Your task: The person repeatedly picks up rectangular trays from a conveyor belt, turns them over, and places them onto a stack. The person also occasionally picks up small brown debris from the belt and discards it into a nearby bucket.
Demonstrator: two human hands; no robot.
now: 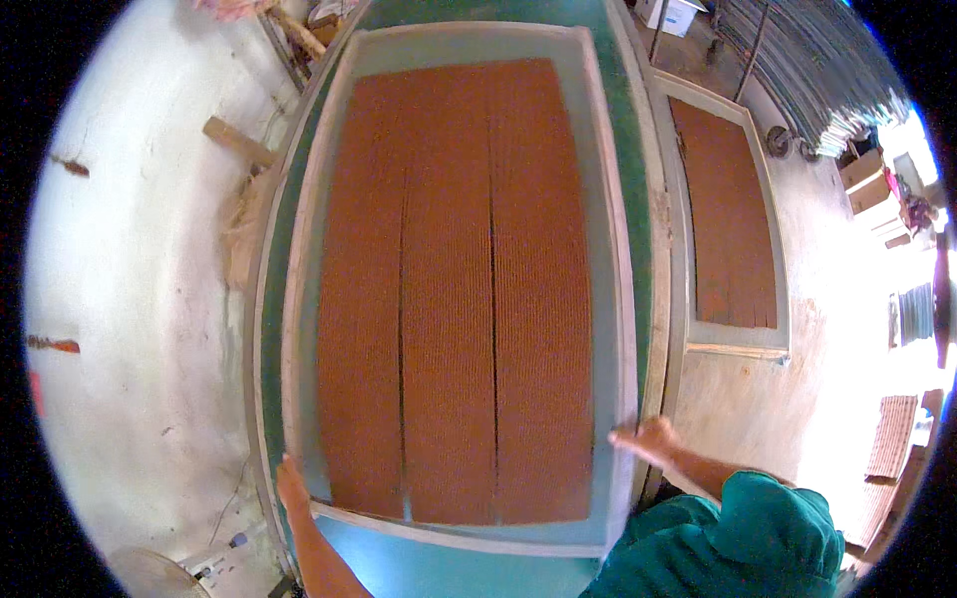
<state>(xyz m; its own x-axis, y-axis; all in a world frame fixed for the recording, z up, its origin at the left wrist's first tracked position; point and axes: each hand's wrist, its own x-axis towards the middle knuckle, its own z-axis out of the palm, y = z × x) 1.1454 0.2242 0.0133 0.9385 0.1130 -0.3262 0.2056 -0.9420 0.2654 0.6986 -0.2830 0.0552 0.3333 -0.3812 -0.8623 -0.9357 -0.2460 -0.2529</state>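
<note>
A large pale wooden frame with a mesh screen (606, 349) lies in front of me on a green-topped table. Three long brown ribbed sheets (449, 299) rest side by side on the mesh, with narrow dark gaps between them. My left hand (292, 486) is closed around the frame's left rail near its near corner, its fingers partly hidden. On the opposite rail, slightly farther up, my right hand (650, 441) grips the edge, a little blurred, with one digit reaching over the wood.
The green table (439, 570) shows around the frame. On the floor to the right lies another framed screen (738, 344) with brown sheets. A stack of grey frames (812, 65) stands at the far right. A whitish wall (140, 249) runs along the left; a round fan-like object (150, 573) sits lower left.
</note>
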